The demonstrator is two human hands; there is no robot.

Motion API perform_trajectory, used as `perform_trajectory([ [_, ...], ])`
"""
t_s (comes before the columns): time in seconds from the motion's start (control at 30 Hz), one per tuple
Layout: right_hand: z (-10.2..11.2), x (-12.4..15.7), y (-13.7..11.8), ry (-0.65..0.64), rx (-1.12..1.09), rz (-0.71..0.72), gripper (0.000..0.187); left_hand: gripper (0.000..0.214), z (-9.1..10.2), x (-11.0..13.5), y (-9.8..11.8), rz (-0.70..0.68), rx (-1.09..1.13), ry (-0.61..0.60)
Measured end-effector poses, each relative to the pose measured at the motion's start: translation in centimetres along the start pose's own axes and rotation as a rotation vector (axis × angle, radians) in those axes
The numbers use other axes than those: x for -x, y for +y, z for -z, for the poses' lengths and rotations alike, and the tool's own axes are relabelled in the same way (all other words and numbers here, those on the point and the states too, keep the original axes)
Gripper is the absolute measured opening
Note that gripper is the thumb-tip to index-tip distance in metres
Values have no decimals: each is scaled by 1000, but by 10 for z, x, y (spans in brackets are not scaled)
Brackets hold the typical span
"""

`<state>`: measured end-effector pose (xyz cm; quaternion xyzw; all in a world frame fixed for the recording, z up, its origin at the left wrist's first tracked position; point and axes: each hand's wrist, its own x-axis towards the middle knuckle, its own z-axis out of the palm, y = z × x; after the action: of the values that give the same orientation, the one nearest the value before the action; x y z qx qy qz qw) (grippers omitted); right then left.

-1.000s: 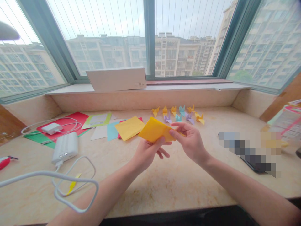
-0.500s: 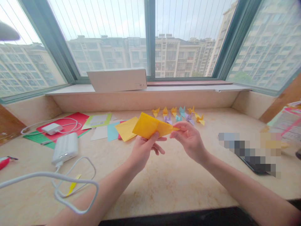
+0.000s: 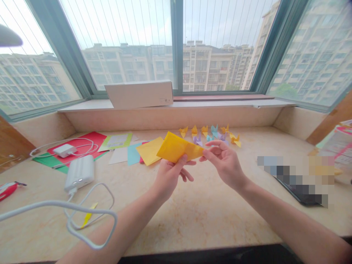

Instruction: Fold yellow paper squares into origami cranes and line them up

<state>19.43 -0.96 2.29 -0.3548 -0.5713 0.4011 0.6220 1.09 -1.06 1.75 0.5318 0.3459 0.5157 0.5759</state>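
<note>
Above the stone counter [image 3: 198, 212] I hold a folded sheet of orange-yellow paper [image 3: 176, 147]. My left hand [image 3: 169, 176] pinches its lower edge between thumb and fingers. My right hand [image 3: 224, 161] grips the paper's right end with its fingertips. Just behind the sheet a flat yellow square [image 3: 148, 151] lies on a stack of coloured papers [image 3: 129, 152]. A group of small folded paper cranes [image 3: 210, 134] in orange, blue and purple stands further back.
A white power bank [image 3: 80, 173] with a looping white cable [image 3: 68, 216] lies at the left, beside a white charger [image 3: 63, 150] on red and green sheets. A white box [image 3: 139, 94] leans on the window sill. A dark phone [image 3: 298, 190] lies at the right.
Both hands have lifted the orange-yellow paper slightly and turned it, so its broad face stands more upright. My right hand's grip has slid toward the paper's right tip.
</note>
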Motion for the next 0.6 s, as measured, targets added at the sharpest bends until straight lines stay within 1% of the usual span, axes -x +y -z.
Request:
perform_trajectory([
  [0.1, -3, 0, 3, 19, -55, -53, 43, 35, -1, 1, 0, -22, -31, 30],
  [0.17, -5, 1, 5, -27, -105, -107, 51, 36, -1, 1, 0, -45, -42, 66],
  [0.23, -7, 3, 7, -76, -125, -124, 54, 37, -2, 1, 1, -66, -46, 95],
  [0.3, -8, 4, 6, -74, -114, -86, 49, 38, -2, 1, 1, -81, -49, 110],
  [0.37, -8, 4, 6, -32, -97, -33, 41, 38, -2, 0, 0, -88, -53, 108],
  [0.47, -6, 3, 6, 25, -87, 16, 30, 39, -2, 1, -2, -94, -50, 87],
  [0.6, -3, 2, 6, 61, -78, 52, 22, 37, -2, 1, -4, -112, -30, 50],
])
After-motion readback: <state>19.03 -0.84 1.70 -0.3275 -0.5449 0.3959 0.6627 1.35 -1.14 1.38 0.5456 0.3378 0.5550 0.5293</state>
